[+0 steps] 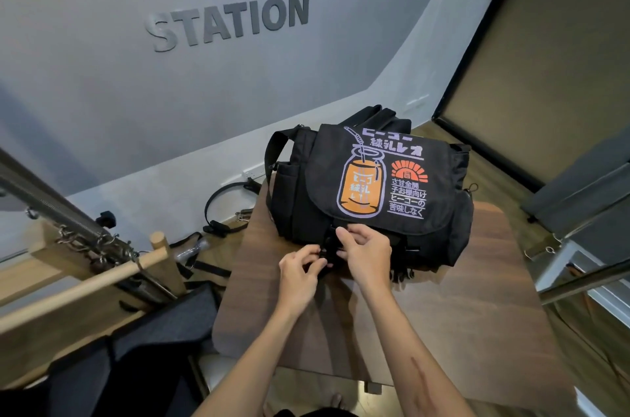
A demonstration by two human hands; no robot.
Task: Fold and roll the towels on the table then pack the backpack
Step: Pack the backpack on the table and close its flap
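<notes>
A black fabric backpack (371,188) with an orange jar print on its front flap sits on the far half of the dark wood tabletop (443,314), flap down over the body. Both hands meet at its near lower edge, just under the flap. The left hand (300,271) has its fingers curled in on a small black plastic buckle (329,251), and the right hand (366,246) pinches the same buckle from the other side, thumb and fingers closed on it. No towels show on the tabletop; the pack looks full and rounded, so they are probably inside already.

The pack looks soft and slack, likely to sag and shift when pulled, and fairly light with only cloth in it. The buckle is the one stiff part here, so it suits a firm pinch. For lifting, the padded shoulder strap (272,157) at the left rear seems the best hold.
</notes>
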